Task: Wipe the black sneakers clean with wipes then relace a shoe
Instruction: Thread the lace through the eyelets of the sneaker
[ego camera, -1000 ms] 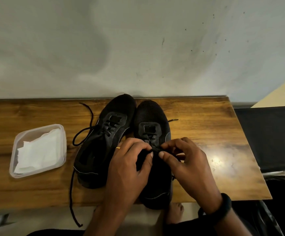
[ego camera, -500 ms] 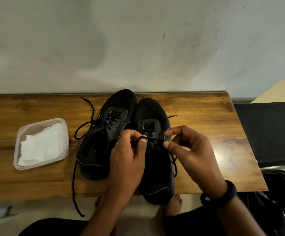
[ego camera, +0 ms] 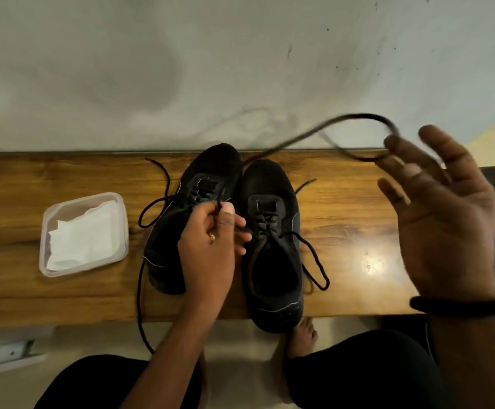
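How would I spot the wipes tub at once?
Find the wooden table against the grey wall. Left of the two black sneakers sits a clear, lidless tub of white wipes, the only pale thing on it.

Left hand [ego camera: 208, 255]: a small gold ring [ego camera: 212, 237] is worn on one finger; which finger cannot be told.

Right hand [ego camera: 447, 219]: a black band [ego camera: 461, 305] is worn at the wrist just below it, smooth and matte, thicker toward its outer end.

Both forearms are seen bare behind the hands.

Below the hands, black trousers [ego camera: 358, 370] are worn on both legs; a thin pale line is noted in the cloth under the right wrist.

A bare foot [ego camera: 302, 338] is seen lower, between the hands.
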A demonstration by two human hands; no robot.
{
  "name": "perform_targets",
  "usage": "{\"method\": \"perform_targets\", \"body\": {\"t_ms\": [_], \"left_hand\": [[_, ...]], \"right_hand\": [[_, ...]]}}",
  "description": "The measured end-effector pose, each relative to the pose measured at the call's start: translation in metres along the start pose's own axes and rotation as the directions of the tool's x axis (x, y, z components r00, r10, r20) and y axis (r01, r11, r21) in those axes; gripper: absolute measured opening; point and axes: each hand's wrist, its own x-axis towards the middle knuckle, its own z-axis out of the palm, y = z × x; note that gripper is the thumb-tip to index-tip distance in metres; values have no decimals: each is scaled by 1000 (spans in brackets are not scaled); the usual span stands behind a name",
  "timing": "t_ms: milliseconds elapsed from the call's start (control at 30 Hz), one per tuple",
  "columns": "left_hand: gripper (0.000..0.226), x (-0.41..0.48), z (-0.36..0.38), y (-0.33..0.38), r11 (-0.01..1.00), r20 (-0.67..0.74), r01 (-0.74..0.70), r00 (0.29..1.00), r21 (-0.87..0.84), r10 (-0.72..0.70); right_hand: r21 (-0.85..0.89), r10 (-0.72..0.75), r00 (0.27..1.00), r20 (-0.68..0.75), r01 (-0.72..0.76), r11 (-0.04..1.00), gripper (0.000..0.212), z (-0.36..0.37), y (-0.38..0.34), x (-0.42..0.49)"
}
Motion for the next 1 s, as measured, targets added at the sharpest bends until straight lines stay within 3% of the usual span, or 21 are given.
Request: {"method": "perform_targets", "body": {"t_ms": [100, 167, 233, 300, 367, 433, 500, 567, 667, 733, 1000], "left_hand": [[19, 11, -11, 7, 953, -23, 108, 993, -283, -120], [19, 17, -16, 8, 923, -30, 122, 989, -364, -143], [17, 19, -18, 6, 933, -9, 122, 991, -339, -133], [21, 18, -19, 4, 971, 27, 114, 993, -211, -111], [27, 15, -20, 1, 994, 85, 68, 994, 83, -75], [33, 8, -18, 0, 928, 191, 8, 978, 374, -85], [46, -2, -12, 3, 890, 281, -23, 952, 455, -119], [52, -8, -5, 3, 921, 306, -19, 946, 389, -110], [25, -7, 1, -4, 933, 248, -63, 968, 355, -29], [17, -5, 1, -8, 943, 191, -33, 981, 331, -33], [16, -6, 0, -12, 973, 145, 81, 983, 217, -115]], "right_hand": [[-225, 53, 991, -121, -79, 971, 51, 5, 26, -5], [-482, 163, 978, -129, -205, 852, 35, 8, 39, -10], [-683, 259, 966, -21, -203, 701, 18, 12, 51, -16], [-814, 353, 929, 115, -115, 569, 18, 20, 60, -22], [-877, 404, 898, 173, -47, 479, 18, 26, 64, -27], [-894, 413, 896, 164, -42, 446, 9, 27, 65, -28], [-880, 415, 894, 170, -52, 471, 15, 24, 63, -26], [-802, 439, 880, 181, -127, 584, 18, 24, 59, -25], [-553, 459, 849, 263, -258, 792, 23, 28, 49, -25], [-407, 428, 854, 295, -293, 865, 28, 26, 39, -22], [-19, 283, 946, 157, -284, 959, 17, -29, -25, 9]]}}
